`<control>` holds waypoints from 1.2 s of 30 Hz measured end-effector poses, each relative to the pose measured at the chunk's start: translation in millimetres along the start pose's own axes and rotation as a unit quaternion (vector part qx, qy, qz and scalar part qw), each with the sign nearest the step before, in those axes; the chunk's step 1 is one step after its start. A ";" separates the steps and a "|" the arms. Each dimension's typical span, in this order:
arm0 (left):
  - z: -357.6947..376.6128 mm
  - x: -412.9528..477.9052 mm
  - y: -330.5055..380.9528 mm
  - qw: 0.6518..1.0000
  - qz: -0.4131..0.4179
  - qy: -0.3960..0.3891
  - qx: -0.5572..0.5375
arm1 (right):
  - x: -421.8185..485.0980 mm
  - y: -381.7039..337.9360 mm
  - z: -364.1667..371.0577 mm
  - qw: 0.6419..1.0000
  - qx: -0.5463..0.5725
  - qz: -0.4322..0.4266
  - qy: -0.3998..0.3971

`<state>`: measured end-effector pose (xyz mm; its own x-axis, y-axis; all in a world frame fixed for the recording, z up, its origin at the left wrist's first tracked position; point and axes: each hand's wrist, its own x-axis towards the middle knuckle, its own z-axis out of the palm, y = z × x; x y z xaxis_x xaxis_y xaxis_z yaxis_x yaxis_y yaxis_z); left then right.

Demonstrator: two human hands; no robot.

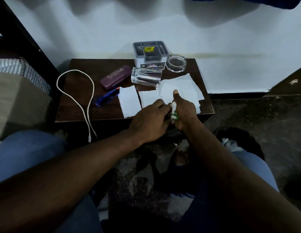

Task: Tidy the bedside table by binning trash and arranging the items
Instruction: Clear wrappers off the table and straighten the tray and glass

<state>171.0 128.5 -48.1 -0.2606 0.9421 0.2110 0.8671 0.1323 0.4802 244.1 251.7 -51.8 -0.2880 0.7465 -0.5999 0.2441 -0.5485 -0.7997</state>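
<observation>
On the dark wooden bedside table lie torn white paper pieces, a glass tumbler on its side, a purple glasses case, blue glasses and a white cable. At the table's front edge my right hand grips a small wad of white and green scraps, thumb raised. My left hand is right beside it, its fingers curled and touching the same wad.
A grey organiser box and a clear glass ashtray stand at the back by the white wall. A dark bag with white trash sits on the floor at the right. A bed frame and striped bedding are on the left.
</observation>
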 end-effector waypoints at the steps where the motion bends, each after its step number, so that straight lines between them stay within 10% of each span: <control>1: 0.4 1.2 1.8 1.000 0.004 0.009 0.010 | 1.9 0.3 -1.7 1.000 0.015 0.004 0.001; 18: 18.6 44.0 34.6 0.989 -0.015 0.029 0.144 | -16.8 -25.3 -35.6 0.976 0.190 0.042 -0.097; 36: 65.0 106.0 113.5 0.986 0.139 0.015 0.095 | 1.0 -65.7 -158.8 0.961 0.273 -0.042 0.021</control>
<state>269.4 263.4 -26.6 -0.0112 0.9406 0.3393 0.9700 -0.0721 0.2320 374.8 348.3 3.9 -0.2452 0.8052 -0.5399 -0.3032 -0.5926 -0.7462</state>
